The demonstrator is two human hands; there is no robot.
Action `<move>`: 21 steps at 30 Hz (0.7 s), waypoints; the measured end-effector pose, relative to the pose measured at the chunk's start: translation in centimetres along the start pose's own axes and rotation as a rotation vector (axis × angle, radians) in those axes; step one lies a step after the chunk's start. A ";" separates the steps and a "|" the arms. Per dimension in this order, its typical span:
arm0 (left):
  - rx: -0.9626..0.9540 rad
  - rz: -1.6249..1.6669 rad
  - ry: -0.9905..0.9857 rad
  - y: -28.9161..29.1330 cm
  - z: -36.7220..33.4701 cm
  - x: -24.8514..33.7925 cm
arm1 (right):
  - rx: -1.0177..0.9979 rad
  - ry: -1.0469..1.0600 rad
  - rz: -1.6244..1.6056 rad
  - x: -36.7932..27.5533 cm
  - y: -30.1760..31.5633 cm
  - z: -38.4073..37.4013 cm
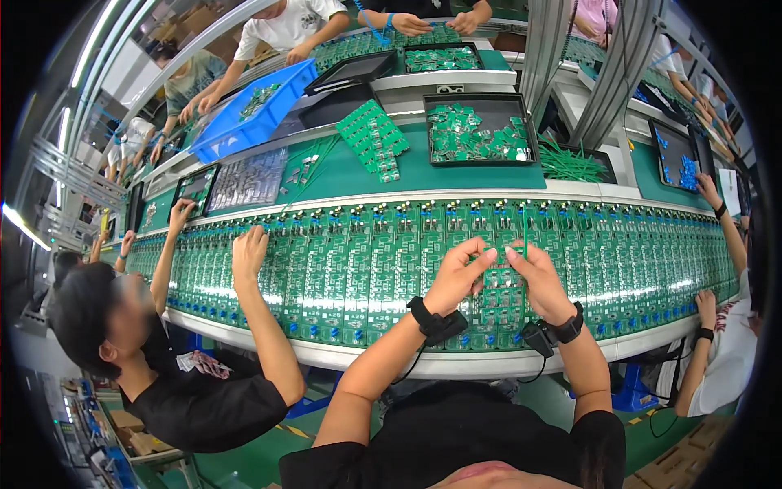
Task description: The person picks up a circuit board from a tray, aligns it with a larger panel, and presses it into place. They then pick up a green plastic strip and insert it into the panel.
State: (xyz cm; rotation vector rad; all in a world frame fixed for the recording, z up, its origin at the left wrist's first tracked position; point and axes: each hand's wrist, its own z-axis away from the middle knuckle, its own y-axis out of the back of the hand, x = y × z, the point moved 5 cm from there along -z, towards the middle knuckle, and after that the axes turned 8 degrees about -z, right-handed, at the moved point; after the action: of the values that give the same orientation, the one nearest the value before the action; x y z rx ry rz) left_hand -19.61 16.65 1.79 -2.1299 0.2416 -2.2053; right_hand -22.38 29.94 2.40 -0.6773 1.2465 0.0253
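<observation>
My left hand (461, 275) and my right hand (538, 281) are side by side over the row of green circuit boards (391, 281). Between them is a small green circuit board panel (501, 287) with silvery parts, each hand pinching one side of it. A thin green strip (525, 232) sticks up by my right fingertips; whether it is joined to the panel I cannot tell. Both wrists wear black bands with a small black box. Beyond the row, a black tray (428, 162) holds many loose small green boards.
A larger green panel (375, 140), green strips (570, 161), a clear tray (244, 181) and a blue bin (244, 130) are on the far bench. A black tray with blue parts (680, 171) stands right. A co-worker's arm (265, 318) reaches in close on the left; another (705, 314) works at right.
</observation>
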 end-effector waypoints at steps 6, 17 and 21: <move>-0.144 0.315 0.054 -0.7 0.0 -0.3 | -0.042 -0.152 -0.308 2.9 0.9 -0.5; -0.069 0.057 0.084 0.2 -0.8 1.0 | 0.198 -0.008 0.018 0.1 0.2 -0.3; -0.097 -0.171 0.049 -0.1 -0.8 0.5 | -0.078 0.007 0.242 0.0 1.0 -0.2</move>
State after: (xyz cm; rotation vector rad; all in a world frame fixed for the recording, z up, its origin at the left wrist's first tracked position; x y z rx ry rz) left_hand -20.45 16.72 2.23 -2.2253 0.1784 -2.3888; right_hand -22.94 30.64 1.92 -0.5907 1.3344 0.2733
